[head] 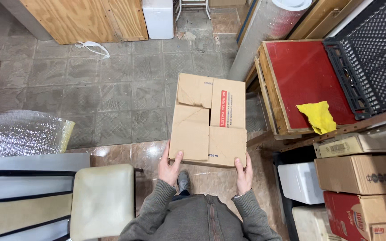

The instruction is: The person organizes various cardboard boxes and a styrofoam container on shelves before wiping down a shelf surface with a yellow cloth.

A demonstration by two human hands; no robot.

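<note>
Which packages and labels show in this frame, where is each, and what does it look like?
Cardboard box: centre, held by left hand and right hand; brown, flaps interlocked.
Red label strip: on the box's top, narrow, vertical.
Stacked cartons: lower right, brown.
Red-and-brown carton: bottom right corner.

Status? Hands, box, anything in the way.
Both hands, left and right, gripping cardboard box at near edge. Flaps interlocked shut. Stool left, red board right.

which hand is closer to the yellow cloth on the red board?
Right. The right hand grips the cardboard box's near right corner, on the side facing the yellow cloth. The left hand holds the box's near left corner, farther away.
</note>
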